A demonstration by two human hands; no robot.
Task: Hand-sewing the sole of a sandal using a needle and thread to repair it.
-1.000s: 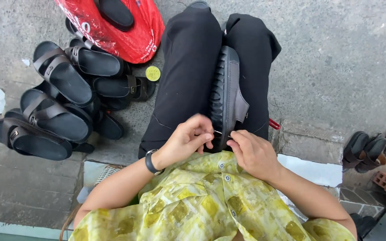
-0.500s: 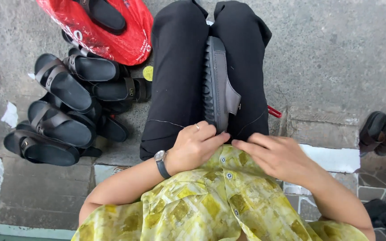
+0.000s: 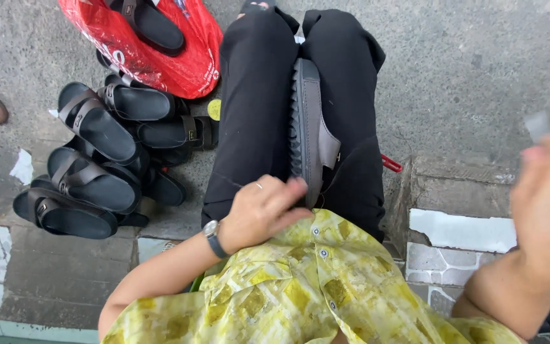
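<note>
Comparing this moment with half a second earlier, we saw that the right hand (image 3: 545, 210) had left the lap and swung out wide to the right, blurred, with a small pale scrap (image 3: 537, 125) showing just above its fingertips; whether it pinched that scrap we could not tell. Before, both hands had met close together at the near end of the sandal. The left hand (image 3: 263, 209) had stayed there, fingers loosely curled and resting against the near end of the dark sandal (image 3: 308, 130), not clenched round it. That sandal stood on its edge, wedged between the two black-trousered legs (image 3: 256, 108), sole ridges facing left and grey strap facing right. A wristwatch (image 3: 214, 237) sat on the left wrist and a ring on one finger.

Further out, we counted one sandal in the lap and, on the concrete ground (image 3: 479, 64) to the left, a heap of black sandals (image 3: 97, 159), at least six by our count, though overlaps hid the exact number. One red plastic bag (image 3: 160, 54) lay beyond the heap, with one more black sandal (image 3: 151, 22) on it.
</note>
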